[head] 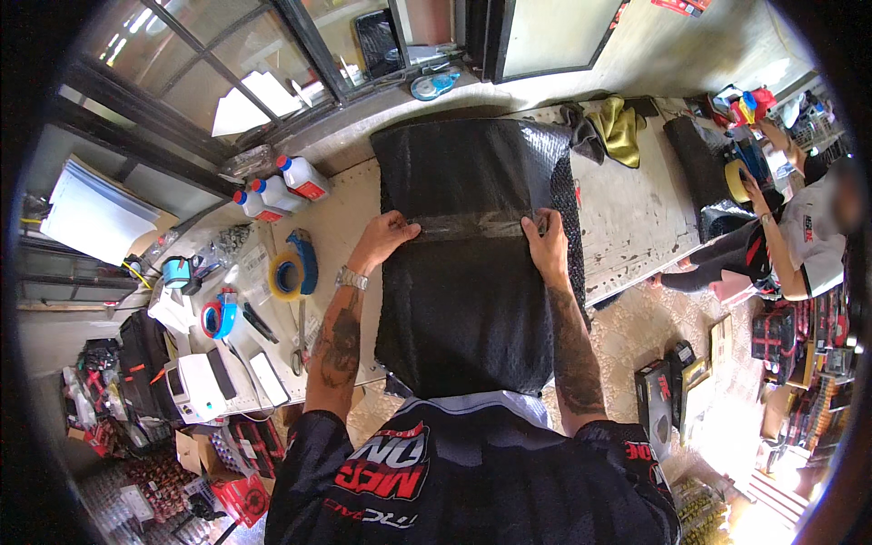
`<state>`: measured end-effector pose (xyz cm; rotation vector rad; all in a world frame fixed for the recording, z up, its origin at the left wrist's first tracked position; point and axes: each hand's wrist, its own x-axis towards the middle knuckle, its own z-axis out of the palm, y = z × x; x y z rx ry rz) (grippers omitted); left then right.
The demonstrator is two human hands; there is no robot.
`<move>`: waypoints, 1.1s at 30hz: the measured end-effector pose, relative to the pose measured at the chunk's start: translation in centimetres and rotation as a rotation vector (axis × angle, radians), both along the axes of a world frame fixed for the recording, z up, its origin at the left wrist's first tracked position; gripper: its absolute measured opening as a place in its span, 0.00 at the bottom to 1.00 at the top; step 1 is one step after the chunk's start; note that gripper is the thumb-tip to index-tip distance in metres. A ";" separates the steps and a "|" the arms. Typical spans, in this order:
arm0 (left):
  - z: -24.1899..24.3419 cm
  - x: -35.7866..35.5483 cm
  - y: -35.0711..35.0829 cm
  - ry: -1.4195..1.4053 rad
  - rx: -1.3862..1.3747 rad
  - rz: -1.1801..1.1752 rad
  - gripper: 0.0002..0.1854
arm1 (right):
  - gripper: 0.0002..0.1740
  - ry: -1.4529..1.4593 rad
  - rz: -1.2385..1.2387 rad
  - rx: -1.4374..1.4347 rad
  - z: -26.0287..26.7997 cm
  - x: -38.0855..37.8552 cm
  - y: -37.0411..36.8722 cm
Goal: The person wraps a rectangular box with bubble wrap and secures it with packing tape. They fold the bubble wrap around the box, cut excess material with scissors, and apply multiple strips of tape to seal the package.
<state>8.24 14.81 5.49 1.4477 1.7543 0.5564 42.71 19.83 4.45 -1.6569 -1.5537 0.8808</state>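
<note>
A wide parcel in black bubble wrap (pixel 470 306) lies on the workbench in front of me. Across it runs a strip of clear packing tape (pixel 470 226). My left hand (pixel 390 238) has its thumb on the strip's left end, fingers curled at the wrap's left side. At the strip's right end, my right hand (pixel 548 245) pinches the tape or wrap between thumb and curled fingers; which one is unclear. A blue tape dispenser with a clear roll (pixel 289 272) sits left of the parcel, near scissors (pixel 298 340).
White bottles (pixel 300 178) stand by the window wall. Left on the bench (pixel 633 225) are a red-and-blue tape dispenser (pixel 218 319), a phone (pixel 269 379) and a label printer (pixel 197 388). Cloths (pixel 616 129) lie behind right. A co-worker (pixel 811 231) handles tape at far right. Boxes (pixel 654 402) stand below.
</note>
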 end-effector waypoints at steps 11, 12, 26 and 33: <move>0.5 7.4 -4.2 0.780 0.519 0.329 0.15 | 0.14 -0.580 -0.049 0.463 1.1 -0.6 -1.6; 0.5 7.6 -4.2 0.781 0.514 0.340 0.16 | 0.15 -0.587 -0.075 0.458 1.2 -0.6 -1.8; 1.9 9.9 -0.5 0.411 -0.196 0.436 0.58 | 0.53 -0.461 0.146 -0.243 3.6 -2.8 0.4; -0.4 7.1 -0.5 0.199 -0.253 0.433 0.57 | 0.40 -0.219 0.151 -0.142 -1.2 -1.3 0.6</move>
